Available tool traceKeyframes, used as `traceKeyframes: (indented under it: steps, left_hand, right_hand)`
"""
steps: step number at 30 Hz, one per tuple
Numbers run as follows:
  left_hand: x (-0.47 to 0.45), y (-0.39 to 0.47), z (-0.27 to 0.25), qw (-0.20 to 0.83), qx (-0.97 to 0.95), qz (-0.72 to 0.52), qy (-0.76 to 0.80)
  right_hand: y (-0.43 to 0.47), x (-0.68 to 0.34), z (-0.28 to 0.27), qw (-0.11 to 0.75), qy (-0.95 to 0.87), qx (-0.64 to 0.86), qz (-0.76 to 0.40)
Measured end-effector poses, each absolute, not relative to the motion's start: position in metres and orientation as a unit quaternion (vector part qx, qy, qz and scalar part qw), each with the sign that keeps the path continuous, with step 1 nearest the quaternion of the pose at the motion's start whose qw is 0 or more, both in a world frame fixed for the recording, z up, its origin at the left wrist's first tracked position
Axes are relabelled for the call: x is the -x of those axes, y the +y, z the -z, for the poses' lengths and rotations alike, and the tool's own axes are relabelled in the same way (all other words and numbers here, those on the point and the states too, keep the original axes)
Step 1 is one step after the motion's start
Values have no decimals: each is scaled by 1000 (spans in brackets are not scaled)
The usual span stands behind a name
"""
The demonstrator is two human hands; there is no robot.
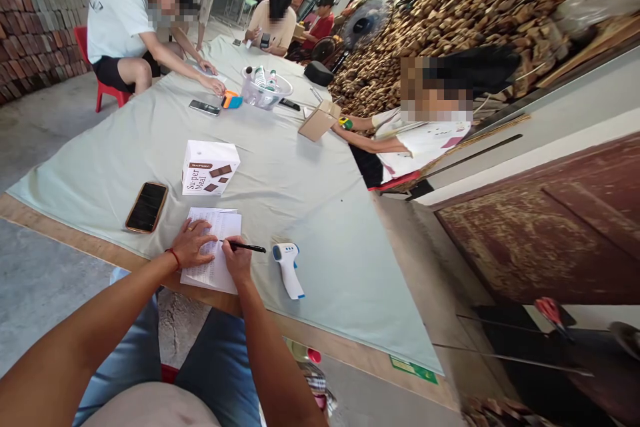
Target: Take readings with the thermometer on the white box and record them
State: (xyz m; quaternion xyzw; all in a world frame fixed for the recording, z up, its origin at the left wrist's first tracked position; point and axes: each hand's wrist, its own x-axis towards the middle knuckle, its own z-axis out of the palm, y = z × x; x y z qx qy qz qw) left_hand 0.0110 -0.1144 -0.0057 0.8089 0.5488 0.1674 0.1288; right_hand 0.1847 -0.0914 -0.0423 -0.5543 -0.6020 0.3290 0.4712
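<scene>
My left hand [194, 243] lies with spread fingers on sheets of paper [210, 275] covered in small rows of writing. In my right hand [237, 259] is a black pen [250, 247], its tip on or close to the paper. Right of that hand a white and blue infrared thermometer [289, 270] rests on the cloth. Beyond the paper stands a white box [210, 168] printed "Super Meal". A smartphone [147, 207] with a dark screen lies left of my left hand.
A pale cloth [310, 200] covers the table. Farther back are a clear basin [265, 97] of bottles, another phone [205, 107] and an orange-blue device [232, 100]. At right a person holds a cardboard box [320, 120] and tape measure [345, 123]. Others sit around; a fan [367, 20] stands behind.
</scene>
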Motion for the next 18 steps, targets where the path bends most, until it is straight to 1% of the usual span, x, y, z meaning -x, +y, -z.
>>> traceKeyframes:
  steps: [7,14,18]
  left_hand:
    - [-10,-114,8,134,-808,-186,543]
    - [-11,-115,6,131,-809,-171,547]
    - [-10,-115,6,134,-808,-182,544]
  right_hand:
    - [-90,-185,43,469,-607,556,-320]
    - [-91,-185,43,466,-609,557,-319]
    - [-91,-185,42,468,-611,553,-319]
